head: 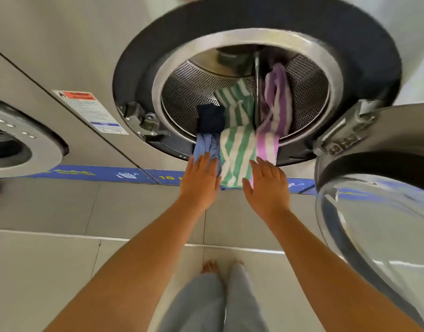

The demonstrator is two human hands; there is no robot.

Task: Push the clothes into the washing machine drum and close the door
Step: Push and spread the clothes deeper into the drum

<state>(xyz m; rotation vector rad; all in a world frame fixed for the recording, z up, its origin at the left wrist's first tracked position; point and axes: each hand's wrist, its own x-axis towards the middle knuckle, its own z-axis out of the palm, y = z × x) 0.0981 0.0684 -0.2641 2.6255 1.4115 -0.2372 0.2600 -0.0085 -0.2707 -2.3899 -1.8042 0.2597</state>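
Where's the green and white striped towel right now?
In the head view, the green and white striped towel hangs over the drum opening's lower rim, between the blue cloth and the purple striped towel.

- Left hand (200,179): bare, no ring, no watch, no glove seen.
- Right hand (266,182): bare as well, nothing worn on fingers or wrist.
- Left forearm (134,255): uncovered along all its visible length; no sleeve reached into view.
- Right forearm (326,255): uncovered likewise, no band or bracelet.
- Trousers (218,305): pale grey-blue, loose, soft-looking cloth, legs reaching down near the ankles.
- Feet (209,265): bare, no shoes or socks; toes of one showed clearly, the other mostly hidden under the trouser hem.
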